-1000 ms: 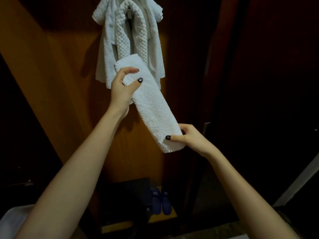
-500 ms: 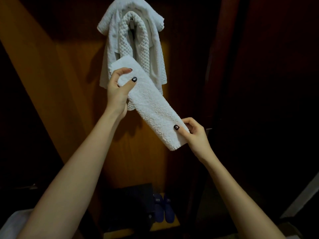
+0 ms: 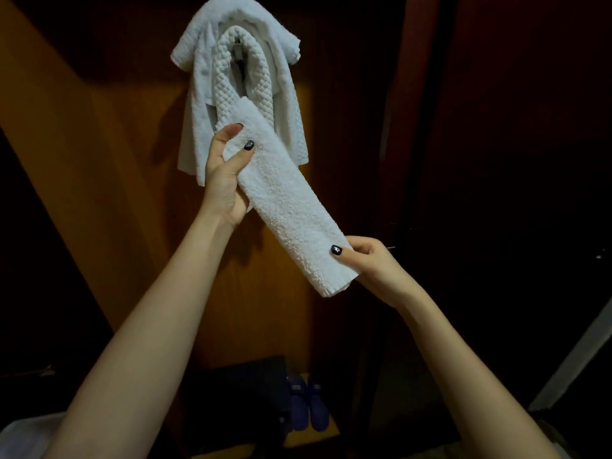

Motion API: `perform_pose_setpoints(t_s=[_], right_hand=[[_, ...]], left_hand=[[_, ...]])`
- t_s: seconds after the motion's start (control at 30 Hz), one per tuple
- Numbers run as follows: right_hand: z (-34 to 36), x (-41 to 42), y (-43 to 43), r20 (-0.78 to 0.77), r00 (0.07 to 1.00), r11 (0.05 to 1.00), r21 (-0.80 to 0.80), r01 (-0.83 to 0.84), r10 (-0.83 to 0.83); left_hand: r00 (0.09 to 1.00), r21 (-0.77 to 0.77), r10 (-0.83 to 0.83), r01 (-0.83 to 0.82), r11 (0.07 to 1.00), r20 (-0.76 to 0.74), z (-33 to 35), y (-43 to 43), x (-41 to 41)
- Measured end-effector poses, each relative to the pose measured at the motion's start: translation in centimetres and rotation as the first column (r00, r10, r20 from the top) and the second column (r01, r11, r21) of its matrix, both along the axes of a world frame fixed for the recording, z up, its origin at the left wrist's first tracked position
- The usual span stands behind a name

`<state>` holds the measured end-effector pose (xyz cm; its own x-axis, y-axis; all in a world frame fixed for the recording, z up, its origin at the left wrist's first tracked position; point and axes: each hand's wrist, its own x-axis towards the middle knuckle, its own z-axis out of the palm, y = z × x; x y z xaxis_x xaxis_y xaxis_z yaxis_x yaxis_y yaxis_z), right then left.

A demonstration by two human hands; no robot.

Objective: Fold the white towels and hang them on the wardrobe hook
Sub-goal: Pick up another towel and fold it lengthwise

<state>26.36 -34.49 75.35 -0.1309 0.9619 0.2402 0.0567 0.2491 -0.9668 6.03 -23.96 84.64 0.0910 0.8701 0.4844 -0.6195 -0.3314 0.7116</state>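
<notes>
**Folded towel [image 3: 288,207] held at a slant**

The left hand [image 3: 225,180] has its grip pinched on the folded towel's upper end, which overlaps the hung towels [image 3: 198,127] draped against the wardrobe panel [image 3: 132,226]. The right hand [image 3: 371,263] has its grip pinched on the lower end. Blue slippers [image 3: 308,405] lie below.

Folded towel [image 3: 291,207], centre of frame: plain white, looped pile, no print. Hung towels, top centre: outer towel [image 3: 198,104] white, no pattern; inner towel [image 3: 228,77] white with a raised diamond waffle pattern. Both visible thumbnails [image 3: 249,145]: black polish, each with a small pale mark. Wardrobe panel [image 3: 116,167], left: orange-brown wood, shading to near black at the frame edges. Door [image 3: 414,127], right: dark red-brown. Slippers [image 3: 308,409], bottom centre: dark blue. Box [image 3: 238,392] just beside them: black. Strip [image 3: 583,352], lower right: pale grey.
</notes>
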Motion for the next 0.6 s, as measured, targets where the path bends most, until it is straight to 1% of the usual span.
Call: perform_pose_setpoints(t_s=[0.1,0.13,0.17,0.23,0.33,0.4,0.43,0.5,0.6], right_hand=[[0.3,0.4,-0.1,-0.022,0.990,0.990,0.038,0.139,-0.139],[0.6,0.6,-0.3,-0.008,0.986,0.985,0.048,0.164,-0.164],[0.9,0.7,-0.5,0.030,0.983,0.982,0.058,0.178,-0.180],[1.4,0.6,-1.0,0.156,0.964,0.976,0.080,0.203,-0.214],[2.1,0.6,-1.1,0.309,0.889,0.941,0.139,0.310,-0.339],[2.7,1.2,-0.6,0.333,0.842,0.905,0.182,0.384,-0.424],[3.1,1.7,-0.3,0.327,0.833,0.895,0.192,0.403,-0.446],[4.2,3.0,0.5,0.323,0.841,0.900,0.172,0.400,-0.435],[6.0,4.8,1.9,0.382,0.868,0.943,0.035,0.330,-0.318]], left_hand=[[0.998,-0.009,0.026,-0.025,1.000,0.056,-0.2,0.5,-0.5],[0.997,-0.013,0.031,-0.030,0.999,0.066,-0.4,0.7,-0.6],[0.997,-0.018,0.032,-0.031,0.999,0.073,-0.7,0.7,-0.7],[0.996,-0.031,0.028,-0.026,0.999,0.085,-1.1,0.7,-0.7],[0.995,-0.063,0.055,-0.049,0.997,0.088,-1.4,1.0,-0.7],[0.992,-0.100,0.108,-0.102,0.990,0.059,-1.6,1.4,-1.0],[0.990,-0.124,0.139,-0.133,0.983,0.041,-1.7,1.6,-1.1],[0.981,-0.149,0.193,-0.193,0.970,-0.014,-1.8,2.2,-1.4],[0.971,-0.109,0.219,-0.229,0.967,-0.094,-1.7,2.7,-2.0]])
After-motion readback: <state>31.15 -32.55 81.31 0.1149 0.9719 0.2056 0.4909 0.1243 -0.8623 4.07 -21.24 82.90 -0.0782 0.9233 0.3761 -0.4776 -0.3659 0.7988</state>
